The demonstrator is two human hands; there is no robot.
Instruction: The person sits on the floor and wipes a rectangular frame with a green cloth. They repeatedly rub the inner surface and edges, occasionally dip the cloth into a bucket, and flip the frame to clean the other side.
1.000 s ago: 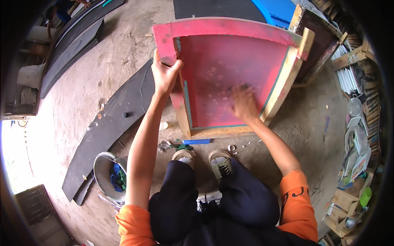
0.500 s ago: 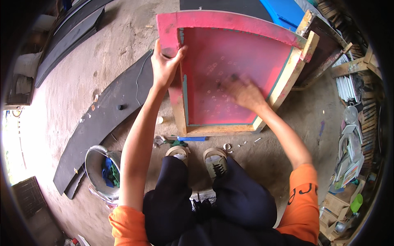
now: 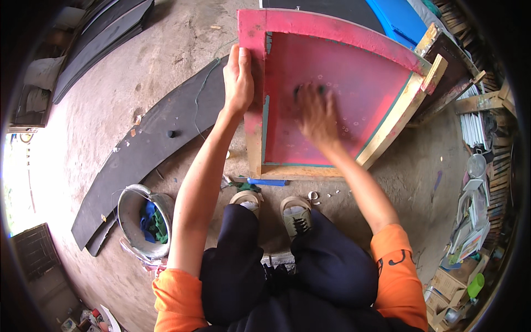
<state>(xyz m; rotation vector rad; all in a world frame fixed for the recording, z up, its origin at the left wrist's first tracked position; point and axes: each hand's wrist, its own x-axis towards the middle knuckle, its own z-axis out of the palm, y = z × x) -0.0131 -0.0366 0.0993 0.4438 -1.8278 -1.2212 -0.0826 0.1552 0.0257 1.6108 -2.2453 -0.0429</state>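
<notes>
Head view: framed screen (image 3: 354, 91) sits upper centre, leaning, bottom rail (image 3: 301, 171) nearest the shoes (image 3: 297, 221). Left hand (image 3: 239, 83) is up against the left rail (image 3: 253, 124), thumb side toward the camera; likely there to brace the frame against the other hand's push. Can't tell how far its fingers wrap behind.

Right hand (image 3: 319, 113) is laid over the mesh (image 3: 282, 127), fingers slightly spread and blurred. A dark pad-like item (image 3: 297, 92) peeks out by the fingertips; can't tell if it's pinched or just pressed flat. The tilt probably gives that arm a straight reach to the surface.

Screen condition: top rail (image 3: 337, 30) stained pink-red, right rail (image 3: 390, 122) mostly bare wood. Teal strips edge the mesh, ragged at left. Mesh is translucent, hazy pink mid-field, redder toward lower right, dotted with small pale ring marks.

Bucket (image 3: 131, 213) with blue and green rags (image 3: 148, 221) at lower left, near the left forearm, probably for easy reach. Second dark screen (image 3: 445, 72) leans at upper right.
</notes>
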